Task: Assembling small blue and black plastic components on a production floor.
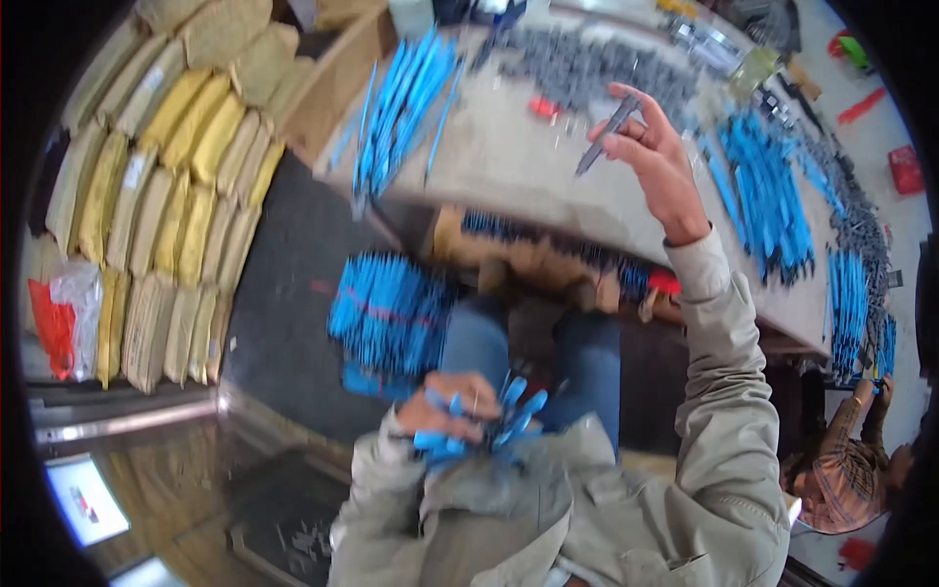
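My left hand [455, 406], close to my body, is closed around several slim blue strips [518, 416], whose ends fan out past the fingers. Out over the table, my right hand [655, 161] pinches a narrow dark grey plastic piece [607, 137] between thumb and fingers. A heap of similar grey pieces [597, 73] lies on the table beyond that hand. To its right rests a bundle of long blue strips [768, 191] with dark ends, and another blue bundle [401, 108] lies at the table's left end.
Brown and yellow wrapped packages [166, 186] are stacked at the left. A tied stack of blue strips [386, 303] sits below the table edge, beside my knee. Another person [846, 470] works at the far right. A small red item [544, 107] lies near the grey heap.
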The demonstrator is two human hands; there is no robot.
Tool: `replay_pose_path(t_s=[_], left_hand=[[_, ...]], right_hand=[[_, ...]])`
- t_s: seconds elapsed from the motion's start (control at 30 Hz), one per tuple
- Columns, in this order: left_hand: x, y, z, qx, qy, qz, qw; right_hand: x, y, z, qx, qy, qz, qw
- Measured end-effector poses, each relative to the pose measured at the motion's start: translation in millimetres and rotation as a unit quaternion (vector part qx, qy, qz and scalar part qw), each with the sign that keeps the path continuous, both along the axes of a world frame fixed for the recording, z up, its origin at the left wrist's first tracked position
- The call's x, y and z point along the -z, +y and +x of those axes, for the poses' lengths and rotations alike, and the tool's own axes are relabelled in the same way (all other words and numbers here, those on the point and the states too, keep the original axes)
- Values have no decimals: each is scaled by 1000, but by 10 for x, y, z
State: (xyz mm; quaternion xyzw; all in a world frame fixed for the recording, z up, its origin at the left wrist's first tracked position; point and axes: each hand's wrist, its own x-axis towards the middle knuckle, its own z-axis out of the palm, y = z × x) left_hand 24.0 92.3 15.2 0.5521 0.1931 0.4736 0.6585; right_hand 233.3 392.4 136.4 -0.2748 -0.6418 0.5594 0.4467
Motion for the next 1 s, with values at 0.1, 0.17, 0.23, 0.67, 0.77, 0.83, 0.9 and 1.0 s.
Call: replay_pose_path(t_s=[0.1, 0.17, 0.23, 0.67, 0.77, 0.83, 0.9, 1.0], left_hand=[[-293, 178, 295, -28, 7, 196, 980], [-400, 121, 331, 21, 63, -6, 998], [-438, 88, 397, 23, 80, -15, 996], [-454, -55, 450, 13, 136, -118, 984], [-312, -63, 516, -25, 54, -53, 997], [-277, -89, 517, -41, 27, -35, 998], [-305, -135, 514, -65, 34, -45, 996], [-351, -187, 533, -81, 40, -56, 994]], right_hand=[[171, -1219, 7, -149, 46, -89, 984], [302, -1656, 24, -200, 78, -128, 968], [431, -1900, 68, -242, 108, -140, 954], [542, -2009, 342, -414, 127, 12, 901], [598, -2135, 352, -358, 152, -65, 919], [666, -2258, 357, -322, 169, -117, 924], [726, -2376, 373, -282, 185, -168, 926], [763, -2541, 443, -216, 174, -216, 936]])
